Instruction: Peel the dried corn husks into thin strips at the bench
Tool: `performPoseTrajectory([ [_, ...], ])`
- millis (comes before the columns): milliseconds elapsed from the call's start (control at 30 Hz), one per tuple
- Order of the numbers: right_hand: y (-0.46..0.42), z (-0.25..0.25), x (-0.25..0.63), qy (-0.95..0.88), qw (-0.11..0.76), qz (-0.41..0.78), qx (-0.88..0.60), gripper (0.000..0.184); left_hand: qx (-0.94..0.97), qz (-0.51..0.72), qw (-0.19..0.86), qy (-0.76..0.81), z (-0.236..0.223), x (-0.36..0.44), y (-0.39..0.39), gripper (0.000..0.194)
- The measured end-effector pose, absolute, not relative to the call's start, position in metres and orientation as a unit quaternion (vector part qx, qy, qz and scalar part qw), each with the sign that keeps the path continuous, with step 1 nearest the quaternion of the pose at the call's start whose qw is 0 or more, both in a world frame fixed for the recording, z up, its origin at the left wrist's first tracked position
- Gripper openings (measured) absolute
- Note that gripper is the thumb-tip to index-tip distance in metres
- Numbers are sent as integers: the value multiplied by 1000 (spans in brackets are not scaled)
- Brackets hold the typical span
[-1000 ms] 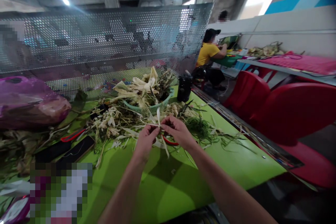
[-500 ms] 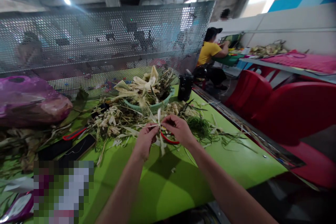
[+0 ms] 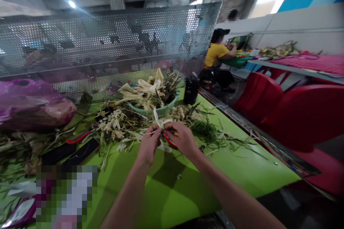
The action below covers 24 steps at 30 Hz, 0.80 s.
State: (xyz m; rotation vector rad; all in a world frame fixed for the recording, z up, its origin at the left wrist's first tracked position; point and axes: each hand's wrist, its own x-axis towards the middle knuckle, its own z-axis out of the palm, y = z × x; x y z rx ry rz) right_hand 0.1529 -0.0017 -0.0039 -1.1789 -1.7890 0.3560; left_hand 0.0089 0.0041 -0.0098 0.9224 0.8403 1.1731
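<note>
Both hands meet over the green table [image 3: 161, 200]. My left hand [image 3: 148, 144] pinches a pale dried husk strip [image 3: 156, 116], one end of which points up. Fingertips of my right hand [image 3: 180, 136] close on the same piece from the other side, almost touching the left fingers. Just where they grip is partly hidden. A red-handled tool [image 3: 170, 140], perhaps scissors, lies beneath the right hand, mostly covered. Behind the hands, dried husks [image 3: 153, 87] heap up in a light green basket [image 3: 161, 110], with husk scraps [image 3: 115, 121] spread around it.
A black cup [image 3: 191, 90] stands beside the basket, and green strands [image 3: 205, 131] lie right of my hands. A red-and-black tool [image 3: 77, 138], a dark phone-like slab [image 3: 80, 155] and a purple bag [image 3: 34, 103] are left. A perforated screen [image 3: 129, 50] rises behind; a person in yellow [image 3: 216, 55] sits beyond.
The upright end of the strip now leans left, and the part that hung below my fingers has shifted. My right hand has moved slightly lower and left. The view has shifted a little.
</note>
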Motion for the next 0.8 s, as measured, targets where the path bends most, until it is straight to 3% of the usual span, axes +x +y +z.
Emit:
performPoseTrajectory([
  [267,-3,1,154,-760,436,146,-460,7,472,511,576,430,-10,3,5,30],
  [367,-2,2,155,-751,435,226,-442,10,426,508,629,405,-6,3,5,32],
  [567,1,0,156,-640,454,495,-372,18,357,503,707,347,-5,1,6,33],
  [800,4,-3,152,-595,497,487,-403,24,458,526,603,386,-4,-3,8,26],
])
